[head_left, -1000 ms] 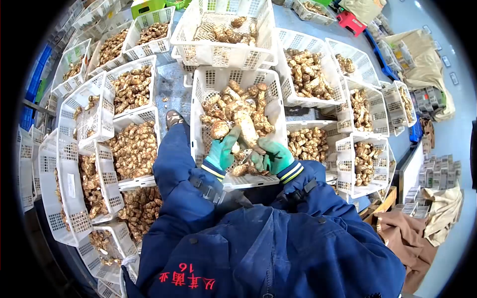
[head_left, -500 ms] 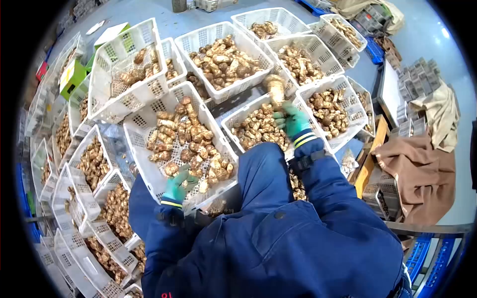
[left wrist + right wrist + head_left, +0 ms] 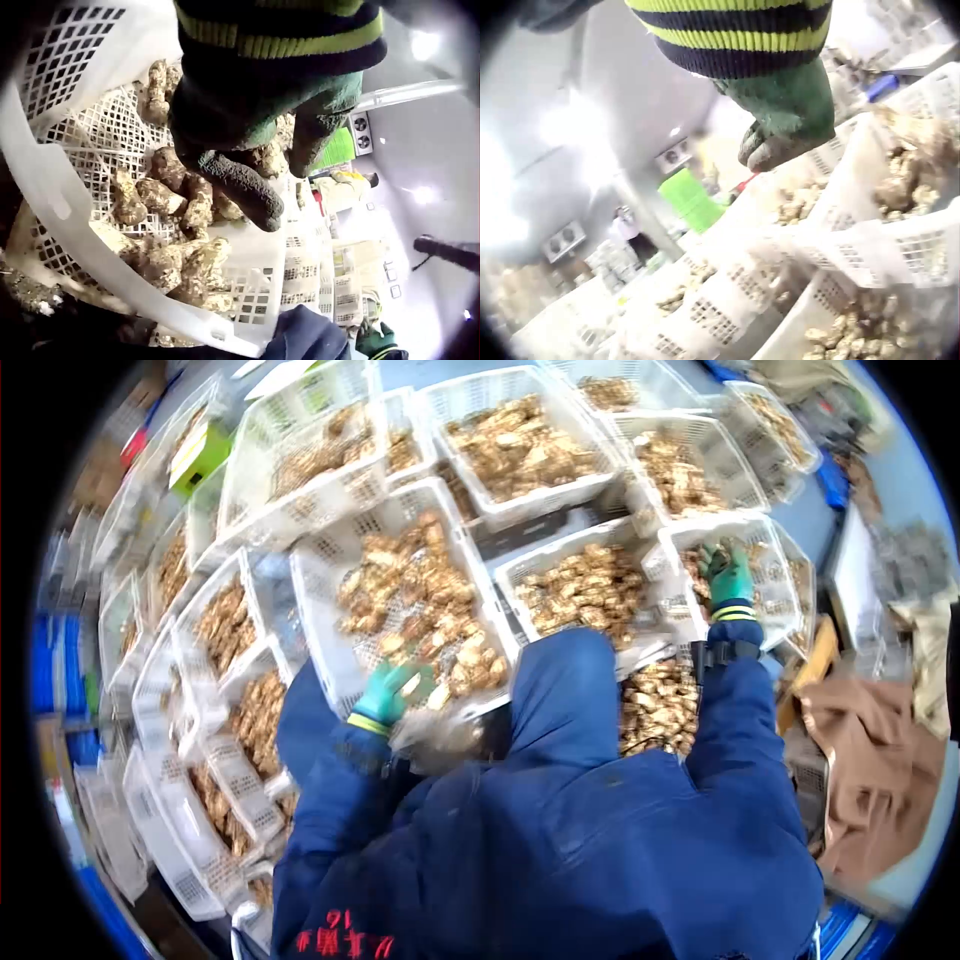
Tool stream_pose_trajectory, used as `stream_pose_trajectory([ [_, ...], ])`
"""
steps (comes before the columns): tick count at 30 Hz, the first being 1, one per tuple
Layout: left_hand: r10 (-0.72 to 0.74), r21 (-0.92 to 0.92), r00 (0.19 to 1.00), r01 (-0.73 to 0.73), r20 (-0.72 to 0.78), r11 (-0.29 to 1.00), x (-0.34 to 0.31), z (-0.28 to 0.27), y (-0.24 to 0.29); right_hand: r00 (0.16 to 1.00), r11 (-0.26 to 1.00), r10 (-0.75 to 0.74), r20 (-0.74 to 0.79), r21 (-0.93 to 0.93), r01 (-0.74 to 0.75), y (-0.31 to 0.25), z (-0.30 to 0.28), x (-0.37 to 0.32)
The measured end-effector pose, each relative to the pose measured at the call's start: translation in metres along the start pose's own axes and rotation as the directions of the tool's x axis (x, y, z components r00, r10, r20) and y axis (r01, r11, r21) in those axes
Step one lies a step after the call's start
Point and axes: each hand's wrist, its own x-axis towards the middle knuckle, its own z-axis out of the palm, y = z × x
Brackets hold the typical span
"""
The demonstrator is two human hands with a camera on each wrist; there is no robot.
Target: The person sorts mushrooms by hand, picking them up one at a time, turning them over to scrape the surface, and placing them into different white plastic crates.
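Observation:
In the head view my left hand (image 3: pixel 385 692), in a green glove with dark palm coating, holds a pale mushroom over the near side of the middle crate (image 3: pixel 320 650). The left wrist view shows a mushroom (image 3: pixel 266 160) between its gloved fingers, with more knobbly brown-and-cream mushrooms (image 3: pixel 161 196) on the crate floor beneath. My right hand (image 3: pixel 728 575) reaches over the crate (image 3: pixel 690 615) at the right, its fingers near the mushrooms there. From the right wrist that hand (image 3: pixel 791 120) shows loosely bent fingers with no mushroom visible between them; motion blurs the head view.
White mesh crates with mushrooms surround me: one (image 3: pixel 480 510) ahead, one (image 3: pixel 505 575) right of my knee, and several stacked at left (image 3: pixel 220 800). Brown cloth (image 3: pixel 870 760) hangs at the right beside a wooden beam (image 3: pixel 815 660). A green box (image 3: pixel 200 457) stands at the back left.
The hands were together over the middle crate, then the right hand carried a large mushroom rightward. Now it is over the right crate without that mushroom in view. The left hand stays at the middle crate.

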Motion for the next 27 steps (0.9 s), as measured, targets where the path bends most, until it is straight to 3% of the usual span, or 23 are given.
stream_pose_trajectory([
  [1, -0.073, -0.308, 0.995, 0.049, -0.066, 0.95, 0.001, 0.004, 0.0, 0.992, 0.991, 0.046, 0.117, -0.13, -0.031, 0.001, 0.042, -0.02],
  [2, -0.086, -0.393, 0.995, 0.062, -0.044, 0.917, 0.006, 0.001, 0.008, 0.969, 0.966, 0.091, 0.229, -0.256, -0.03, 0.006, 0.084, -0.044],
  [3, -0.099, -0.474, 0.995, 0.077, -0.022, 0.877, 0.011, -0.002, 0.017, 0.917, 0.911, 0.233, 0.324, -0.402, -0.089, 0.02, 0.125, -0.063],
  [4, -0.259, -0.597, 0.966, 0.216, 0.015, 0.773, 0.012, -0.003, 0.029, 0.841, 0.9, 0.242, 0.485, -0.436, -0.007, 0.041, 0.165, -0.098],
  [6, -0.556, -0.816, 0.826, 0.38, 0.088, 0.436, 0.016, -0.005, 0.052, 0.633, 0.824, 0.409, 0.657, -0.564, 0.053, 0.084, 0.224, -0.153],
  [7, -0.516, -0.797, 0.856, 0.335, 0.034, 0.503, 0.014, -0.003, 0.05, 0.519, 0.79, 0.46, 0.721, -0.598, 0.131, 0.109, 0.25, -0.178],
  [8, -0.471, -0.772, 0.882, 0.286, -0.019, 0.567, 0.013, -0.003, 0.048, 0.491, 0.795, 0.417, 0.765, -0.569, 0.211, 0.138, 0.265, -0.199],
  [9, -0.46, -0.8, 0.888, 0.259, -0.023, 0.541, 0.016, -0.009, 0.066, 0.493, 0.801, 0.428, 0.758, -0.57, 0.182, 0.157, 0.283, -0.221],
  [10, -0.483, -0.752, 0.868, 0.243, -0.113, 0.613, 0.017, -0.008, 0.077, 0.483, 0.863, 0.438, 0.758, -0.504, 0.009, 0.18, 0.296, -0.236],
  [12, -0.536, -0.633, 0.785, 0.25, -0.31, 0.732, 0.013, -0.001, 0.069, 0.468, 0.897, 0.382, 0.797, -0.441, 0.018, 0.197, 0.311, -0.252],
  [13, -0.471, -0.557, 0.784, 0.197, -0.405, 0.807, 0.014, -0.002, 0.069, 0.441, 0.916, 0.402, 0.803, -0.341, -0.213, 0.202, 0.316, -0.255],
  [14, -0.489, -0.549, 0.815, 0.265, -0.312, 0.792, 0.006, -0.008, 0.069, 0.465, 0.906, 0.415, 0.782, -0.402, -0.133, 0.203, 0.317, -0.255],
  [16, -0.451, -0.654, 0.832, 0.149, -0.322, 0.742, 0.001, -0.006, 0.058, 0.425, 0.903, 0.412, 0.806, -0.425, -0.067, 0.197, 0.322, -0.256],
  [17, -0.45, -0.591, 0.835, 0.198, -0.316, 0.782, 0.0, -0.004, 0.053, 0.453, 0.871, 0.429, 0.781, -0.49, 0.02, 0.197, 0.324, -0.255],
  [20, -0.447, -0.365, 0.842, 0.331, -0.302, 0.87, -0.002, 0.004, 0.041, 0.483, 0.849, 0.25, 0.839, -0.43, 0.307, 0.213, 0.319, -0.263],
  [21, -0.301, -0.088, 0.879, 0.29, -0.369, 0.953, 0.0, 0.009, 0.029, 0.498, 0.824, 0.212, 0.841, -0.428, 0.37, 0.222, 0.316, -0.266],
  [22, -0.309, -0.193, 0.868, 0.252, -0.388, 0.948, 0.002, 0.016, 0.022, 0.538, 0.866, 0.351, 0.767, -0.484, 0.124, 0.212, 0.318, -0.275],
  [23, -0.317, -0.294, 0.857, 0.206, -0.406, 0.933, 0.003, 0.022, 0.016, 0.545, 0.869, 0.357, 0.758, -0.484, 0.103, 0.202, 0.319, -0.274],
  [24, -0.415, -0.567, 0.86, 0.19, -0.298, 0.802, 0.008, 0.011, 0.049, 0.55, 0.872, 0.364, 0.751, -0.482, 0.081, 0.195, 0.318, -0.268],
  [26, -0.631, -0.772, 0.746, 0.268, -0.213, 0.577, 0.008, -0.007, 0.084, 0.51, 0.912, 0.395, 0.764, -0.395, -0.115, 0.191, 0.311, -0.245],
  [27, -0.584, -0.852, 0.81, 0.27, -0.051, 0.449, 0.005, -0.017, 0.083, 0.49, 0.908, 0.418, 0.765, -0.36, -0.212, 0.173, 0.312, -0.25],
])
